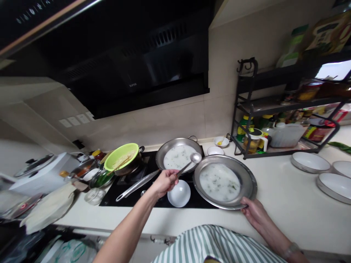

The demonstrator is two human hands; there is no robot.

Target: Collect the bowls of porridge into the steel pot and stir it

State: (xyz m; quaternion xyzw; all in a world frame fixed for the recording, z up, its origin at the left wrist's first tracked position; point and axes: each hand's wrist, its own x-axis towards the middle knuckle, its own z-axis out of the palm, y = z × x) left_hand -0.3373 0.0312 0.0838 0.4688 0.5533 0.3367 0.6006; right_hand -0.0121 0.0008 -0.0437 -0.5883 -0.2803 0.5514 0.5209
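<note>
My left hand (166, 182) is closed round the handle of a metal ladle (195, 157), whose bowl is over the right side of a steel wok (161, 151). White soup with green bits (179, 156) lies in the wok, on the black stove. My right hand (253, 212) grips the near right rim of a wide steel basin (251, 179), thumb on top. The basin holds more white soup with dark green pieces (219, 182) and overlaps the stove's right edge. A white bowl (178, 193) stands on the stove just below my left hand.
At the left, a lime green colander (134, 148) with chopsticks rests on a dark pot. Small white dishes (221, 141) lie behind the basin. A black spice rack (249, 109) and white plates (309, 162) are at the right. The range hood (142, 65) hangs overhead.
</note>
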